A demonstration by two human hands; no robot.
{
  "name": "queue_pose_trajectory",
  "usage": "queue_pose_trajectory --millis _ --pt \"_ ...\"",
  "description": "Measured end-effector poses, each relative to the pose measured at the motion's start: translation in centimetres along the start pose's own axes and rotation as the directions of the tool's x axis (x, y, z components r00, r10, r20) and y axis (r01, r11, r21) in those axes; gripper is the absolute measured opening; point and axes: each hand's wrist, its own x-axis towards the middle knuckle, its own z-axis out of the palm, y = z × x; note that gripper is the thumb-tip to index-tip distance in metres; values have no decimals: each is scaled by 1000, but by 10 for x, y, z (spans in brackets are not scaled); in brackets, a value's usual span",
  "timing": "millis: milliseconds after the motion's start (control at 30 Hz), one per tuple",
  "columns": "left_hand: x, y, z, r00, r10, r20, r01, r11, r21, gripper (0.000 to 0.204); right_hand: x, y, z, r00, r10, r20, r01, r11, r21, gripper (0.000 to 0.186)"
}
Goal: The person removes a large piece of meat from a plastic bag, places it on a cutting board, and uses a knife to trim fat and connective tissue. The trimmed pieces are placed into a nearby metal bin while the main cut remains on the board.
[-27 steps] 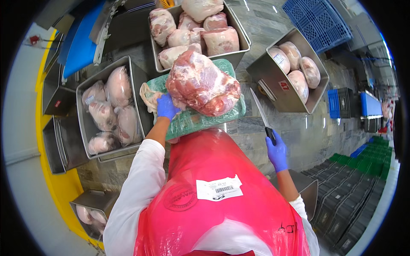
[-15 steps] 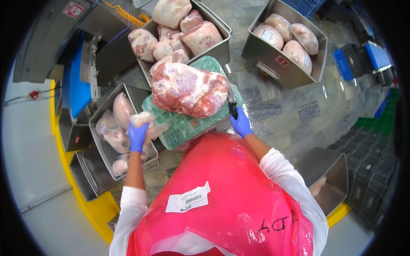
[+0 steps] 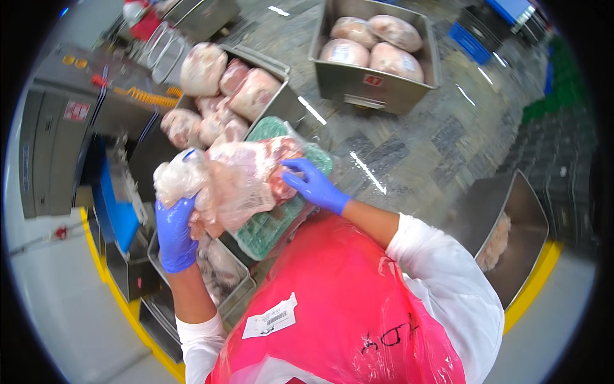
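A large raw meat cut [image 3: 281,150] lies on the green plastic-wrapped block [image 3: 268,227] in front of me. My left hand [image 3: 176,235] is closed around a bunched clear plastic bag [image 3: 182,178] at the cut's left side. The bag's loose film spreads over the near part of the meat. At the cut's right end, my right hand [image 3: 318,189] has its fingers stretched out and apart, touching the meat. Both hands wear blue gloves. No knife shows now.
Beyond the block stands a metal bin [image 3: 281,80] of raw cuts; farther right is another bin [image 3: 364,93] with wrapped pieces. A metal tub [image 3: 246,281] with meat is below my left hand. Dark crates [image 3: 550,166] are stacked right, near a tilted metal bin [image 3: 527,237].
My left hand has lifted the plastic bag from beside the block up to the meat. My right hand has moved onto the meat's end; the knife it held has gone from view.
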Motion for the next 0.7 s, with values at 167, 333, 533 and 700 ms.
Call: queue_pose_trajectory --millis 167,333,533,700 --pt "50 -13 151 883 56 467 -121 987 110 56 2 -81 -65 954 89 287 -295 96 951 63" --pt "35 -95 289 610 16 792 -420 854 306 79 -44 -43 -160 976 126 -178 165 105 981 64" --pt "-30 -71 390 204 45 978 -600 795 88 86 -238 -35 -365 613 -171 -771 743 456 490 50" --pt "16 -113 315 289 -171 942 -632 706 321 72 -416 -44 -433 142 76 -987 839 519 161 59"
